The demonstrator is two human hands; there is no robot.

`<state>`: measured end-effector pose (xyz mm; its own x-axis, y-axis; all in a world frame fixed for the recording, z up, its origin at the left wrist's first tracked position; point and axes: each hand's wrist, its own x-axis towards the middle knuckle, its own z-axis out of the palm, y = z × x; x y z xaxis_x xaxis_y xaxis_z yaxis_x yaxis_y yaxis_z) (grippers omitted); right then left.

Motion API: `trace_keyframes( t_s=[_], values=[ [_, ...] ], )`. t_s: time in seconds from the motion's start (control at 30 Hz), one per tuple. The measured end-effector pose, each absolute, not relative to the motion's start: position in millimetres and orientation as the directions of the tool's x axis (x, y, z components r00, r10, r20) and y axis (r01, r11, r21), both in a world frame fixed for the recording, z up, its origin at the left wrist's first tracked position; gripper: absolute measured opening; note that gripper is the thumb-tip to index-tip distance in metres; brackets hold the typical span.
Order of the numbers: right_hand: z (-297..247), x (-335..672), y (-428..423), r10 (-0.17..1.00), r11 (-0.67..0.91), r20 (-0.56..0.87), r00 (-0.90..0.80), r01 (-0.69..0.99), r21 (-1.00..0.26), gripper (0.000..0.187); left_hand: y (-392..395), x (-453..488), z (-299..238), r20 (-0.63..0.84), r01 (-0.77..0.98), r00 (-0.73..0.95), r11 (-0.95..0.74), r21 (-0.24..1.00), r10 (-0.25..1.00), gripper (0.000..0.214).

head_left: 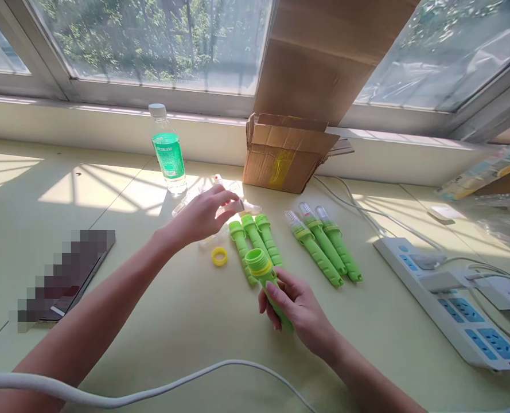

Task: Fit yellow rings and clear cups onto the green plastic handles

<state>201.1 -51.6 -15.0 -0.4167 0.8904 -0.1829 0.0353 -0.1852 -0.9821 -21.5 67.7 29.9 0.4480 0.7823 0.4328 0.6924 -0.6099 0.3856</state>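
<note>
My right hand [300, 310] is wrapped round a green plastic threaded handle [261, 267], its open threaded end tilted up and a yellow ring seated below the threads. My left hand [207, 215] is above the clear plastic parts, its thumb and fingers pinched together; a small greyish bit shows at the fingertips, too small to name. Several similar green handles [257, 229] lie beneath and between the hands. A loose yellow ring [219, 256] rests on the table beside them. To the right lie three green handles with clear caps [319, 244].
A bottle with a green label [168, 155] and a cardboard box [284, 155] stand by the window. A power strip [448, 304] with plugs and cables lies at right, a dark, partly pixelated flat object [86, 258] at left. A white cable [151, 396] crosses the front.
</note>
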Motion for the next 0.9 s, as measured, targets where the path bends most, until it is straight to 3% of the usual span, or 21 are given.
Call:
trace_keyframes(
  t_s=[0.13, 0.27, 0.6, 0.9],
  values=[
    [-16, 199, -54, 0.901, -0.092, -0.134, -0.413, 0.119, -0.989, 0.025, 35, -27, 30, 0.333, 0.505, 0.427, -0.527, 0.684, 0.841, 0.026],
    [-23, 199, -56, 0.912, -0.021, -0.099, -0.398, 0.196, -0.98, 0.024, 14, -34, 30, 0.295, 0.354, 0.33, -0.407, 0.842, 0.897, 0.024],
    [-23, 201, -54, 0.912, 0.27, 0.094, -0.4, 0.412, -0.87, 0.027, -2, -39, 20, 0.249, 0.348, 0.319, -0.358, 0.867, 0.914, 0.022],
    [-25, 200, -53, 0.899, 0.323, 0.11, -0.423, 0.472, -0.82, 0.025, -8, -32, 19, 0.28, 0.294, 0.253, -0.349, 0.89, 0.926, 0.012]
  ],
)
